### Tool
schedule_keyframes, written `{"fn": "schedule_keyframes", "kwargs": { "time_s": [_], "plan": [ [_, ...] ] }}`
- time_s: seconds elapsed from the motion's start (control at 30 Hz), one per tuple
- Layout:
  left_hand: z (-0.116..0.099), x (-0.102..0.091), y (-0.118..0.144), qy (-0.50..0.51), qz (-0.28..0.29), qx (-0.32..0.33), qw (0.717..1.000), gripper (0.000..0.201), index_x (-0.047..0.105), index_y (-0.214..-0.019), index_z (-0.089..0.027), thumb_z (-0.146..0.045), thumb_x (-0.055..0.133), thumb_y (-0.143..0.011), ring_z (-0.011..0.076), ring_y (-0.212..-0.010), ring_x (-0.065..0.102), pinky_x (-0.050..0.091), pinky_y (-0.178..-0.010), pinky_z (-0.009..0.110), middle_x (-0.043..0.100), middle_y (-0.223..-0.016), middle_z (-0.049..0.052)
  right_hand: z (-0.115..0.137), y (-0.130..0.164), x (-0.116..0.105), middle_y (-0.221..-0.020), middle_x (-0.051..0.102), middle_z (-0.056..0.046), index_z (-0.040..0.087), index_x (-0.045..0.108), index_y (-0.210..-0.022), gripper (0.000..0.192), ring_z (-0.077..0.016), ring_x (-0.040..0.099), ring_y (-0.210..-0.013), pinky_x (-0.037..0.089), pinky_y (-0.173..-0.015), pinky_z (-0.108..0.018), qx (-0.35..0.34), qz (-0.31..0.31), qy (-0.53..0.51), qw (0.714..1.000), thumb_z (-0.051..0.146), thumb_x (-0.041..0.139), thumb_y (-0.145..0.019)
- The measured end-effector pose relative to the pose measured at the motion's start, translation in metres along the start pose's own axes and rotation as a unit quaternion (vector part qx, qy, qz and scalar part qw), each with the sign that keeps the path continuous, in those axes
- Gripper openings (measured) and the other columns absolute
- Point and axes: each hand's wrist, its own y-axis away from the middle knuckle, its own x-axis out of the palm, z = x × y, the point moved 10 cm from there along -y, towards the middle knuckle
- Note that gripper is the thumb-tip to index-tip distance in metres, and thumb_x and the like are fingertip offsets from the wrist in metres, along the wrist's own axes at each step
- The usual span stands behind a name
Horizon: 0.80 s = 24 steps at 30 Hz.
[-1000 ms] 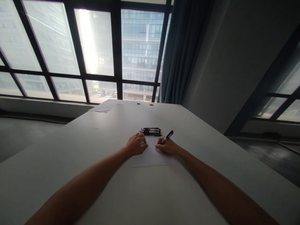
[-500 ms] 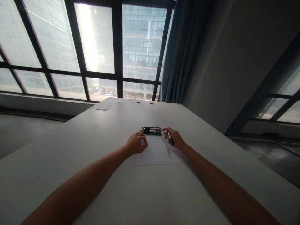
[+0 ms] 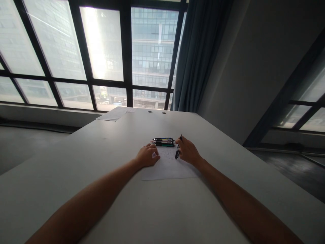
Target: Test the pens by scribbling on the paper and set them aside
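Note:
My left hand [image 3: 148,155] lies on the left side of a white sheet of paper [image 3: 167,169], thumb apart from the fingers. Its fingertips reach the left end of a small row of pens [image 3: 164,142], laid sideways along the far part of the sheet. Faint writing shows on the paper, too small to read. Over the right side of the sheet, my right hand [image 3: 188,151] grips a dark pen [image 3: 177,153]. One end of that pen sticks up past the fingers; the clipped end points down toward me. The hand covers part of its barrel.
The paper and pens are on a long white table [image 3: 162,206]. More loose sheets [image 3: 111,115] lie at its far left corner. Two dark round fittings [image 3: 164,113] sit near the far edge. Beyond are windows and a blue curtain [image 3: 195,67].
The pen in my right hand has turned, its clipped end swinging left from beside the palm to over the paper. My left hand and the row of pens have stayed in place.

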Motion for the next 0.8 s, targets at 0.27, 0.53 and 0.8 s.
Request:
{"fn": "schedule_keyframes", "kwargs": {
  "time_s": [0.27, 0.53, 0.8],
  "plan": [
    [0.0, 0.0, 0.001, -0.003, 0.001, -0.003, 1.0, 0.012, 0.069, -0.083, -0.023, -0.033, 0.064, -0.08, 0.0232, -0.098, 0.059, 0.05, -0.087, 0.036, 0.069, -0.098, 0.004, -0.052, -0.003, -0.014, -0.101, 0.056, -0.007, 0.019, 0.052, -0.101, 0.038, -0.0194, 0.058, -0.083, 0.047, -0.075, -0.031, 0.117, -0.093, -0.264, 0.953, 0.009, 0.043, -0.065],
    [0.001, 0.0, 0.001, -0.001, -0.007, 0.002, 1.0, 0.01, 0.069, -0.082, -0.023, -0.031, 0.064, -0.08, 0.0226, -0.098, 0.059, 0.05, -0.086, 0.035, 0.069, -0.098, 0.004, -0.151, 0.025, 0.007, -0.089, 0.065, -0.006, 0.019, 0.045, -0.137, 0.059, -0.0184, 0.061, -0.068, 0.046, -0.071, -0.031, 0.314, -0.074, -0.272, 0.906, 0.023, 0.048, -0.078],
    [0.002, 0.0, 0.001, 0.001, -0.004, 0.008, 1.0, 0.011, 0.069, -0.082, -0.023, -0.032, 0.064, -0.08, 0.0226, -0.097, 0.059, 0.05, -0.086, 0.035, 0.069, -0.097, 0.004, -0.178, 0.056, 0.065, -0.102, 0.072, -0.014, 0.014, 0.066, -0.114, 0.038, -0.0241, 0.066, -0.093, 0.045, -0.083, -0.03, 0.334, 0.065, -0.125, 0.932, 0.027, 0.066, -0.078]
  ]
}}
